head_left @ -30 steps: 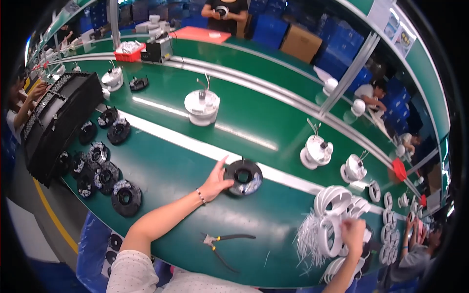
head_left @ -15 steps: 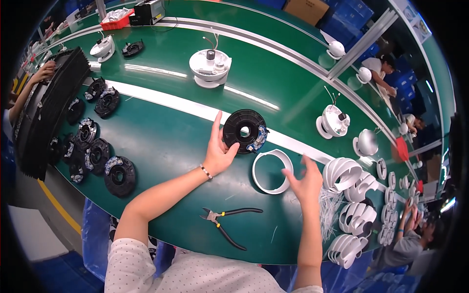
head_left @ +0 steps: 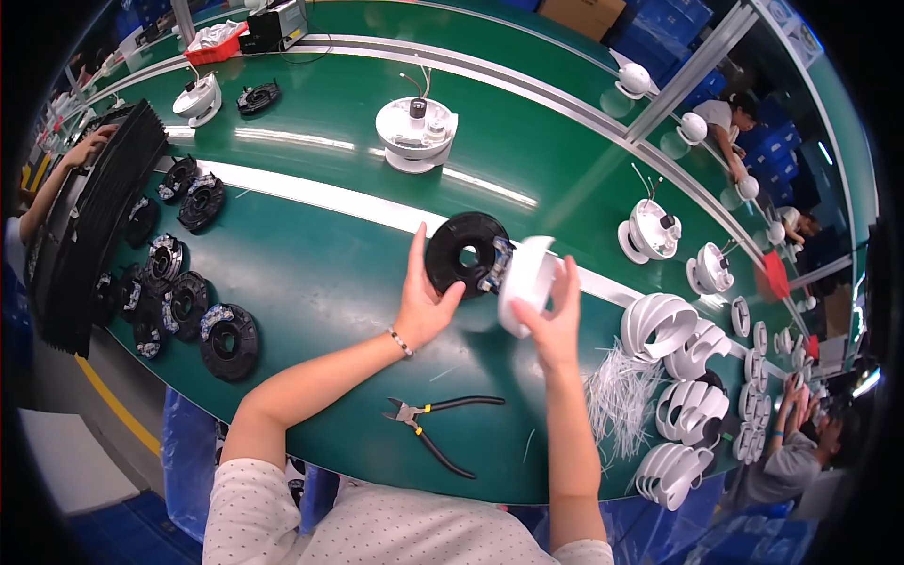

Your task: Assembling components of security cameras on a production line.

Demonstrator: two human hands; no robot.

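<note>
A round black plastic disc [head_left: 461,231] with a centre hole and a small blue-and-white circuit board on its edge is gripped by my left hand [head_left: 426,306], thumb on its face. My right hand [head_left: 554,325] holds a white plastic ring [head_left: 524,287], tilted on edge and slightly blurred, close to the disc's right side. Whether ring and disc touch, I cannot tell. Below them, side cutters [head_left: 443,428] with black and yellow handles lie spread on the green table. A heap of thin white plastic strips [head_left: 621,391] is to the right of my right forearm.
Several similar black discs [head_left: 229,341] lie at the left beside a black corrugated stack [head_left: 89,226], where another person's hand [head_left: 92,143] rests. White ring stacks [head_left: 657,327] stand at the right. White domed housings [head_left: 414,132] with wires sit on the far green belt [head_left: 311,104].
My right hand has picked the white ring up off the table and brought it left beside the black disc. The housings on the belt have shifted slightly right.
</note>
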